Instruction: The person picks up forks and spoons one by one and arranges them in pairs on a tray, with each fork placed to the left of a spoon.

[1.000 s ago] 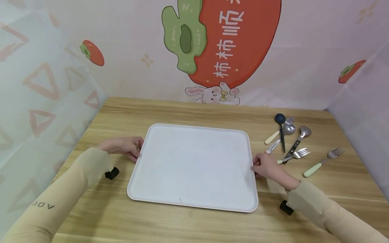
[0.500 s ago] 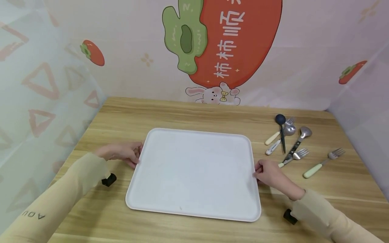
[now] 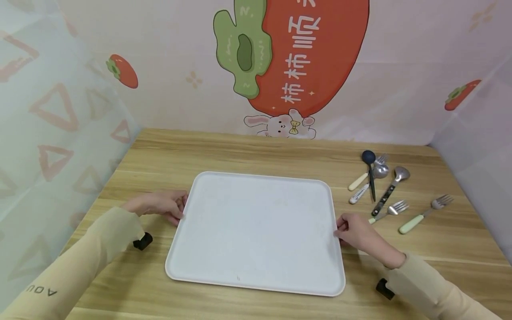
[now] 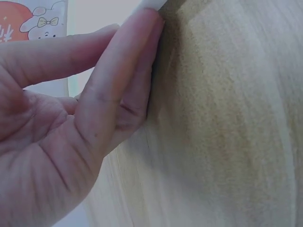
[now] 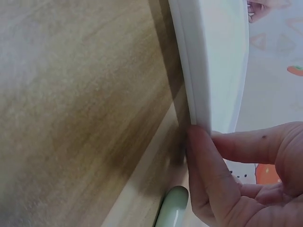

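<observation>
A white rectangular tray (image 3: 256,231) with a low raised rim lies in the middle of the wooden table. My left hand (image 3: 166,206) grips its left edge, thumb on the rim and fingers reaching beneath. On the opposite side my right hand (image 3: 358,231) pinches the right edge between thumb and fingers. In the right wrist view the tray's rim (image 5: 191,66) runs into that pinch, with a shadow on the wood beside it. The left wrist view shows the left fingers (image 4: 111,71) at the tray's edge, with only a corner of white visible.
Right of the tray lie a dark ladle (image 3: 369,158), a spoon with a dark handle (image 3: 388,193), a fork (image 3: 396,207) near my right hand, and another fork with a pale green handle (image 3: 426,213). More cutlery overlaps under the ladle. A patterned backdrop (image 3: 180,66) borders the table.
The tray has moved toward me, down in the head view, with both hands moving along on its edges. The fork beside my right hand shows more clear of the dark-handled spoon.
</observation>
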The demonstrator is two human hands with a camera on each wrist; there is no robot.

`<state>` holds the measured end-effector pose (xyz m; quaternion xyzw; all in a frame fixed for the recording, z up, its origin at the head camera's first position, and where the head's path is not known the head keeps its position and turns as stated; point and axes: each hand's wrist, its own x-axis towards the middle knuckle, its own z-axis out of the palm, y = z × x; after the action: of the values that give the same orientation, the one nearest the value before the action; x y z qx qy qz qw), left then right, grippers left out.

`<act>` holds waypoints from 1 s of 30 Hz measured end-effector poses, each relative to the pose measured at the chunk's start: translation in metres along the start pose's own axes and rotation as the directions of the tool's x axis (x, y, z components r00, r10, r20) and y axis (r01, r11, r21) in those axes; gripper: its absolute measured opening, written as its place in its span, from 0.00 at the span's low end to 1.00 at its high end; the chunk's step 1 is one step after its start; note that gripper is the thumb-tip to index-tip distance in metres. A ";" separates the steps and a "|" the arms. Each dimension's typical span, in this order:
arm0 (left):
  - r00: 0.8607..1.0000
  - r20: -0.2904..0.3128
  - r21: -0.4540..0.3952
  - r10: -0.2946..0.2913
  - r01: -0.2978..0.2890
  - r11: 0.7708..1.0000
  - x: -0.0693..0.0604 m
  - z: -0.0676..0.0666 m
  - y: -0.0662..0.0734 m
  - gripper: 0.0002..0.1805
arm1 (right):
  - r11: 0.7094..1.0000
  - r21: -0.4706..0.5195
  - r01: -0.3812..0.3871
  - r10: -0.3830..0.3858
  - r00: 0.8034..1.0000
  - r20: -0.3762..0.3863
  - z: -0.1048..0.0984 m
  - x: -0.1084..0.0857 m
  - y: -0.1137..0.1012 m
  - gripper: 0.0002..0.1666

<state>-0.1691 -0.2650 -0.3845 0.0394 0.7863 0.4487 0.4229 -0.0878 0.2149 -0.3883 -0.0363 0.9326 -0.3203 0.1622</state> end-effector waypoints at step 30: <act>1.000 0.000 -0.021 -0.018 0.018 1.000 0.000 0.001 0.000 0.17 | 0.994 -0.075 -0.080 0.081 0.997 0.001 -0.062 -0.008 0.040 0.19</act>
<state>-0.1683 -0.2641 -0.3848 0.0278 0.7821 0.4530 0.4270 -0.0993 0.2842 -0.3651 -0.0053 0.9443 -0.2784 0.1752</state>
